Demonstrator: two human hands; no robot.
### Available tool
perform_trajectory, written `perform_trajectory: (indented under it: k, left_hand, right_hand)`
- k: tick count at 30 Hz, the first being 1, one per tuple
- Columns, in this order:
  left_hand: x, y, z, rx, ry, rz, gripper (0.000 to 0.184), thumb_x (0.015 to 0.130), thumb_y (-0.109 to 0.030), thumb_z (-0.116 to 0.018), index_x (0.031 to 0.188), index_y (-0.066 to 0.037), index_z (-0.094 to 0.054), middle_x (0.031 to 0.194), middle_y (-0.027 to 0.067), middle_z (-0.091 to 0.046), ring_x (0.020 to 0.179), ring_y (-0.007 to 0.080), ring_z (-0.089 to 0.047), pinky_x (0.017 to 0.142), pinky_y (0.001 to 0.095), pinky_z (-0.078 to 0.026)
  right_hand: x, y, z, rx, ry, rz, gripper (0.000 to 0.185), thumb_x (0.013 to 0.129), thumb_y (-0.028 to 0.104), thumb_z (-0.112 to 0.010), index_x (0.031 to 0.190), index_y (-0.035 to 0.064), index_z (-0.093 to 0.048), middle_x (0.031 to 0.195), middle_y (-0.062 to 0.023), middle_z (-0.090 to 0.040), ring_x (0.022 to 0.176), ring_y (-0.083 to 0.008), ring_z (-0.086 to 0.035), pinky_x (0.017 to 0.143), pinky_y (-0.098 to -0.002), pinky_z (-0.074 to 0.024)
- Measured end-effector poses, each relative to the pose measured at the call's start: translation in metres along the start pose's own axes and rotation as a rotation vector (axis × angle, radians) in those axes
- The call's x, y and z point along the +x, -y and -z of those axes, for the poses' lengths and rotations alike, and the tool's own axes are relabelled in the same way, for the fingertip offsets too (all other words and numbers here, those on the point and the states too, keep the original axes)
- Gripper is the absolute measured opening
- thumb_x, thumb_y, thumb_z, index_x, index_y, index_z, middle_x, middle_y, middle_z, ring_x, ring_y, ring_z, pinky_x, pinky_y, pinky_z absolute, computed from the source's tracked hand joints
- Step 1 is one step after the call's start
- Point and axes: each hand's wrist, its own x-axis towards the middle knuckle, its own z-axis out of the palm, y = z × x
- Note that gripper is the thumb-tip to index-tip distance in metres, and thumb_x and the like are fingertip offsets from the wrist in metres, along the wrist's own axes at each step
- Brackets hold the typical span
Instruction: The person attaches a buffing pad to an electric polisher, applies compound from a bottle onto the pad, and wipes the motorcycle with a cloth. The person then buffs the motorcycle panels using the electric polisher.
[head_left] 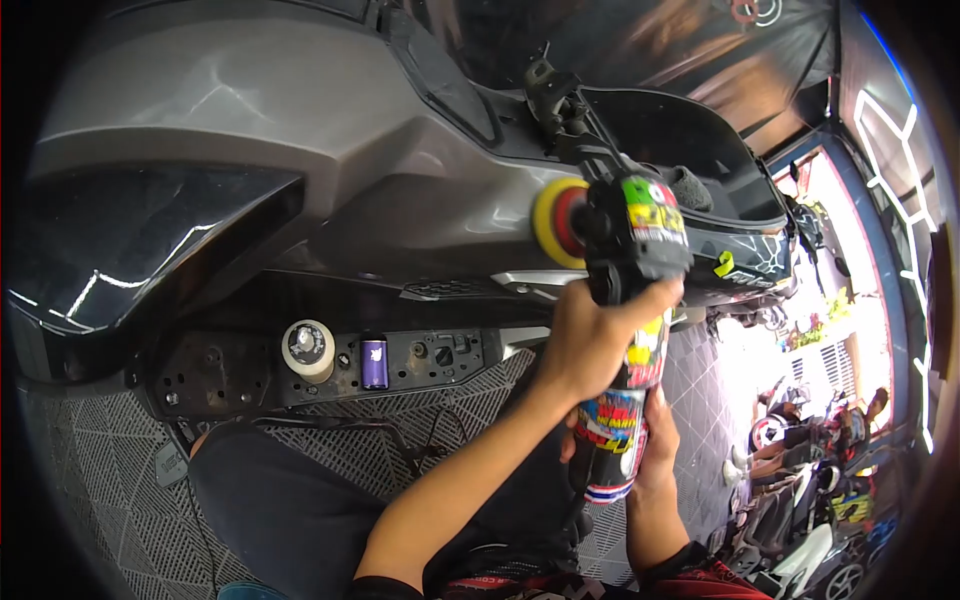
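Note:
A polisher (635, 235) covered in colourful stickers is held in both hands, with its yellow and red round pad (561, 222) against or very near the grey body panel (430, 215) of a scooter. My left hand (655, 440) is wrapped round the lower part of the handle. Higher up, near the polisher's head, my right hand (597, 340) grips the body, its fingers partly hidden behind it. The pad looks slightly blurred.
On the scooter's footboard (425, 362) stand a white bottle (308, 350) and a purple can (374, 363). A grey cloth (690, 188) lies in the open seat compartment (735, 160). At the right are a person (855, 425) and parked motorcycles (800, 510).

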Motion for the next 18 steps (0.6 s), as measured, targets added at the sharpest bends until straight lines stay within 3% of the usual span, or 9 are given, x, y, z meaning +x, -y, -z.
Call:
perform_trajectory:
  k: [2,4,6,8,11,12,15,17,18]
  left_hand:
    - [-0.008,0.014,0.003,0.085,0.067,-0.083,0.034,0.086,-0.029,-0.076,0.103,0.000,-0.073,0.086,0.0064,-0.073,0.073,0.0144,-0.068,0.073,0.0300,-0.053]
    - [-0.014,0.019,0.023,0.301,0.139,-0.004,0.036,0.081,-0.030,-0.081,0.098,0.000,-0.073,0.086,0.0063,-0.073,0.075,0.0150,-0.068,0.076,0.0306,-0.054]
    - [-0.023,0.020,0.043,0.432,0.158,0.003,0.035,0.077,-0.030,-0.083,0.095,0.000,-0.074,0.084,0.0057,-0.073,0.075,0.0147,-0.068,0.077,0.0307,-0.054]
    - [-0.039,0.025,0.073,0.390,0.049,-0.049,0.045,0.072,-0.031,-0.086,0.101,0.000,-0.071,0.091,0.0094,-0.073,0.080,0.0184,-0.069,0.077,0.0335,-0.055]
    - [-0.067,0.049,0.126,0.090,-0.027,0.032,0.055,0.068,-0.014,-0.084,0.118,0.002,-0.065,0.101,0.0115,-0.073,0.091,0.0203,-0.072,0.086,0.0344,-0.058]
    - [-0.064,0.049,0.128,0.134,-0.025,-0.024,0.056,0.067,-0.016,-0.085,0.117,0.002,-0.065,0.100,0.0118,-0.073,0.091,0.0207,-0.072,0.084,0.0351,-0.058]
    - [-0.043,0.030,0.113,0.705,0.064,-0.141,0.053,0.065,-0.021,-0.088,0.109,0.002,-0.068,0.093,0.0128,-0.074,0.087,0.0226,-0.071,0.082,0.0356,-0.057]
    - [-0.028,-0.001,0.094,1.168,0.263,-0.047,0.060,0.063,-0.022,-0.089,0.113,0.003,-0.068,0.097,0.0184,-0.075,0.089,0.0287,-0.075,0.084,0.0357,-0.057]
    - [-0.020,-0.010,0.085,1.150,0.326,0.080,0.064,0.062,-0.022,-0.090,0.115,0.003,-0.067,0.100,0.0202,-0.076,0.090,0.0310,-0.076,0.085,0.0361,-0.057]
  right_hand:
    - [-0.008,-0.025,0.009,0.156,-0.023,0.008,0.070,0.093,0.053,-0.063,0.128,-0.0061,-0.050,0.098,-0.0271,-0.068,0.076,-0.0381,-0.072,0.069,-0.0446,-0.0620]
    - [-0.008,-0.064,0.022,0.221,-0.021,-0.001,0.071,0.088,0.051,-0.071,0.130,-0.0020,-0.049,0.102,-0.0244,-0.068,0.083,-0.0381,-0.072,0.076,-0.0463,-0.0614]
    - [-0.005,-0.106,0.026,0.363,-0.124,0.019,0.069,0.083,0.033,-0.081,0.135,0.0043,-0.046,0.117,-0.0188,-0.065,0.100,-0.0357,-0.070,0.085,-0.0481,-0.0596]
    - [0.007,-0.118,0.004,0.292,-0.042,-0.022,0.069,0.082,0.023,-0.083,0.137,0.0032,-0.047,0.120,-0.0141,-0.064,0.107,-0.0277,-0.067,0.093,-0.0423,-0.0564]
    - [0.039,-0.121,0.001,-0.097,0.157,0.061,0.071,0.079,0.011,-0.085,0.139,-0.0019,-0.049,0.124,-0.0064,-0.061,0.115,-0.0141,-0.057,0.104,-0.0316,-0.0444]
    - [0.045,-0.131,0.006,-0.074,0.190,0.070,0.073,0.077,0.008,-0.085,0.139,-0.0012,-0.049,0.125,-0.0069,-0.062,0.115,-0.0151,-0.058,0.105,-0.0333,-0.0447]
    - [0.050,-0.156,-0.009,0.286,0.083,0.130,0.067,0.074,0.004,-0.082,0.135,-0.0006,-0.054,0.125,-0.0077,-0.063,0.112,-0.0164,-0.062,0.099,-0.0332,-0.0492]
    - [0.057,-0.170,-0.022,0.384,0.056,0.014,0.059,0.074,0.004,-0.083,0.127,-0.0013,-0.059,0.118,-0.0084,-0.066,0.107,-0.0173,-0.065,0.093,-0.0338,-0.0526]
    - [0.064,-0.188,-0.028,0.424,0.089,-0.057,0.055,0.074,0.003,-0.082,0.125,-0.0013,-0.061,0.114,-0.0079,-0.067,0.103,-0.0172,-0.066,0.090,-0.0338,-0.0536]
